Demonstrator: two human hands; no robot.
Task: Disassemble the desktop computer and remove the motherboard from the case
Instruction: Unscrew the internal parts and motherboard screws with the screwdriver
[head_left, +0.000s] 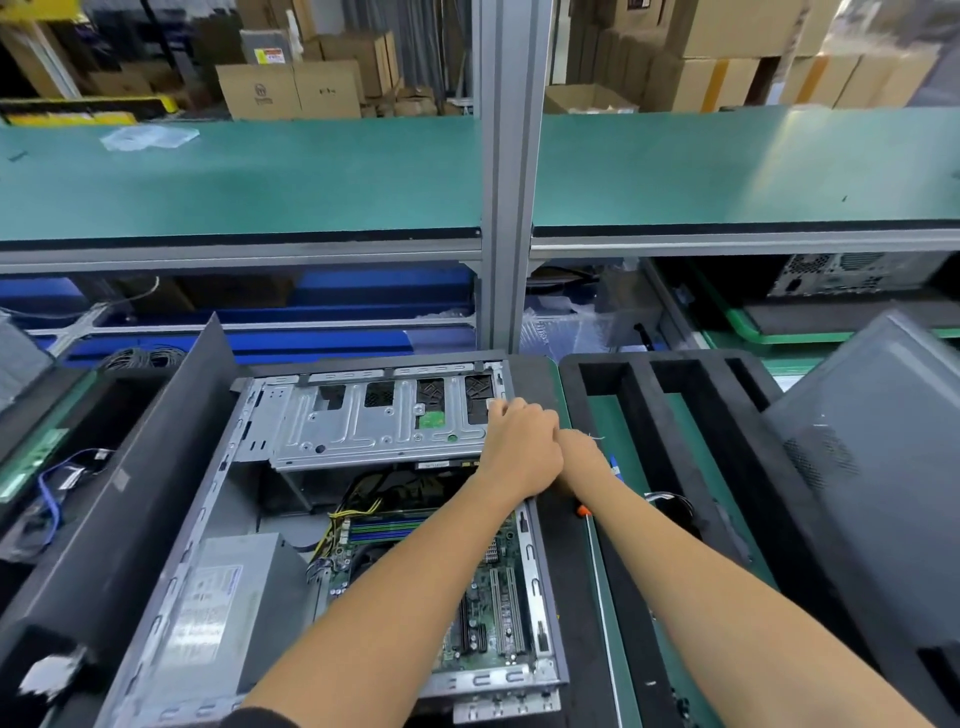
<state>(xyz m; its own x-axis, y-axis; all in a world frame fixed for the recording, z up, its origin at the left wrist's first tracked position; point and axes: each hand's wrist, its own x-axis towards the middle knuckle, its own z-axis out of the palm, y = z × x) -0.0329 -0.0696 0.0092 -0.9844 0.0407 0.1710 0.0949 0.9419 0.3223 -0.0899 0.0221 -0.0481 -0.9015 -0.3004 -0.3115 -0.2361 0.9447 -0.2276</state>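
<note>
Clearly both hands crowd the drive cage (384, 423) corner: left hand (522, 447) grips it, right hand (582, 449) hidden, grip unclear; a yank could snag cables (358, 512) over the motherboard (488, 608).

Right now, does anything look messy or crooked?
Yes. A dark grey flat metal panel leans tilted against the open grey computer case, and a clear crumpled plastic bag lies alone on the green shelf.

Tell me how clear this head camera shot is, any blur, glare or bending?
Head view: the open case and left hand are fairly sharp; edges smear, especially the grey panel; shelf edges bow from the wide lens; a pale glare patch sits on the green shelf.
</note>
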